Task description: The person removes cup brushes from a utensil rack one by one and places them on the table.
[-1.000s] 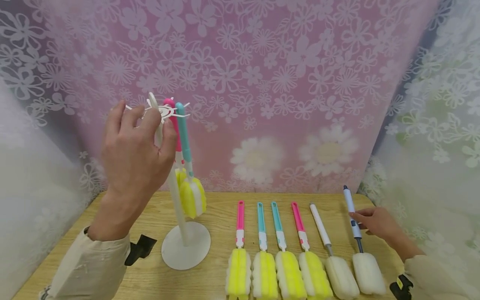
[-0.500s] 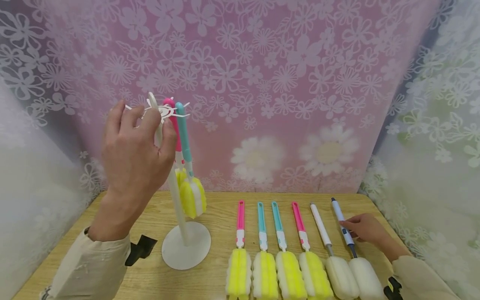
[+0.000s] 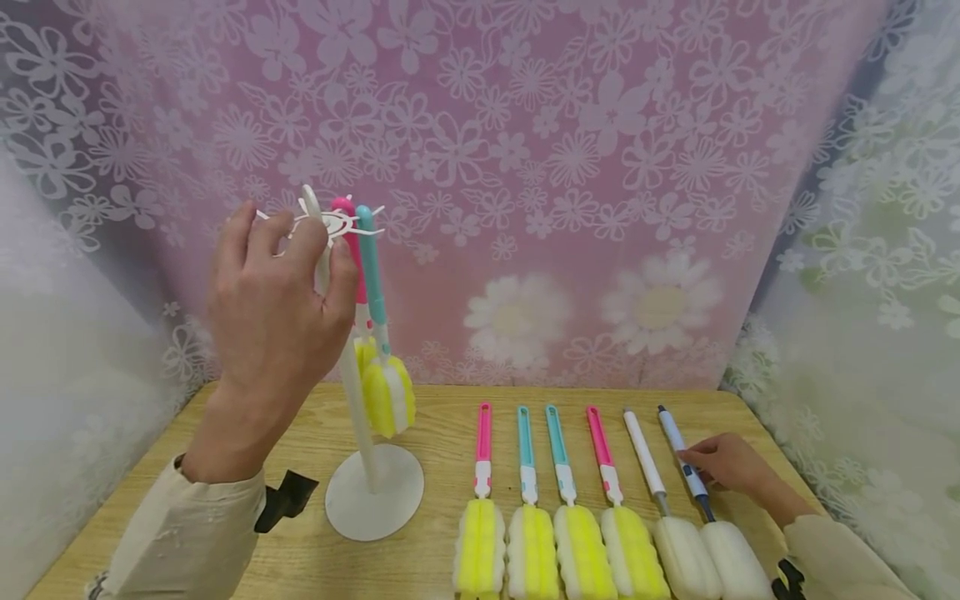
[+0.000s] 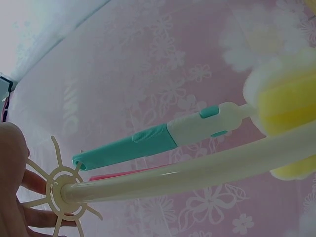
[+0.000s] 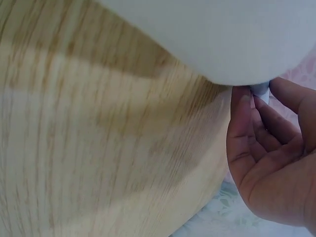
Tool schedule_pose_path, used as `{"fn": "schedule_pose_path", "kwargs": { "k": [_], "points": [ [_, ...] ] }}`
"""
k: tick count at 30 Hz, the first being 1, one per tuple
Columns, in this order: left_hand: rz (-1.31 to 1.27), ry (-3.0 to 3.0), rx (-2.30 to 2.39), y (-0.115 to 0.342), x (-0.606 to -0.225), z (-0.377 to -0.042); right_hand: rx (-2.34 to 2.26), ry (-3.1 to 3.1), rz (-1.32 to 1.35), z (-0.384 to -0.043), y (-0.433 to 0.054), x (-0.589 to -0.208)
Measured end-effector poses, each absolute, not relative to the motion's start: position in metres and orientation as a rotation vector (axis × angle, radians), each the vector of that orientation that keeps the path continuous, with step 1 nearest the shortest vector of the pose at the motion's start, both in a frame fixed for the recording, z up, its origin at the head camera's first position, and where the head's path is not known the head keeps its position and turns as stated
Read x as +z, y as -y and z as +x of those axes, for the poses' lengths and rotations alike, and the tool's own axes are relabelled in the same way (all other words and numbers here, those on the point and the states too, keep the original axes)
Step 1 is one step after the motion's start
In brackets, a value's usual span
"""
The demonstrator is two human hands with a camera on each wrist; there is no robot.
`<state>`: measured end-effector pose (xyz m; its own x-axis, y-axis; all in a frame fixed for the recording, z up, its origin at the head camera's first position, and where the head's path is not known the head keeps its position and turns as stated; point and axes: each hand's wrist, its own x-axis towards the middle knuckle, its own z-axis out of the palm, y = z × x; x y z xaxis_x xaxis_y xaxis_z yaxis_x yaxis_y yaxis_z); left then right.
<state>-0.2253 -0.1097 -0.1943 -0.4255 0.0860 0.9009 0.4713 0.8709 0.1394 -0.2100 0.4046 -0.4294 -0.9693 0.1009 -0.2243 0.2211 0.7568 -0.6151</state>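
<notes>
My left hand [image 3: 281, 317] grips the top of a white hanging stand [image 3: 358, 417], its fingers at the ring of hooks [image 4: 64, 190]. From the hooks hang two sponge bottle brushes, a teal one [image 3: 371, 267] and a pink one [image 3: 351, 243] partly behind it. On the right of the table, my right hand [image 3: 727, 467] pinches the light-blue handle of a bottle brush [image 3: 672, 433] between thumb and fingers. Its white sponge head [image 5: 222, 39] fills the top of the right wrist view. Right beside it lies a white-handled bottle brush [image 3: 643, 450] with a similar head.
Two pink-handled brushes, the left one [image 3: 483, 442] and the right one [image 3: 600, 446], lie in a row with two teal-handled brushes between, one being the nearer-left teal brush [image 3: 527, 446]. All rest on the wooden table [image 3: 300, 550]. A flowered curtain [image 3: 525, 167] stands behind.
My right hand has moved left with the blue-handled brush, bringing it close beside the white-handled one. My left hand has stayed at the top of the stand.
</notes>
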Motion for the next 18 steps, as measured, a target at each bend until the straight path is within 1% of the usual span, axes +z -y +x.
{"fn": "schedule_pose_path", "kwargs": {
  "k": [7,18],
  "points": [
    [-0.413,1.977,-0.452,0.1098,-0.1944,-0.2280,-1.000,-2.795,0.193,-0.2087,-0.4037,-0.4339],
    [-0.415,1.980,-0.463,0.1110,-0.1950,-0.2304,-1.095,-2.671,0.231,-0.2054,-0.4035,-0.4264]
  ]
}}
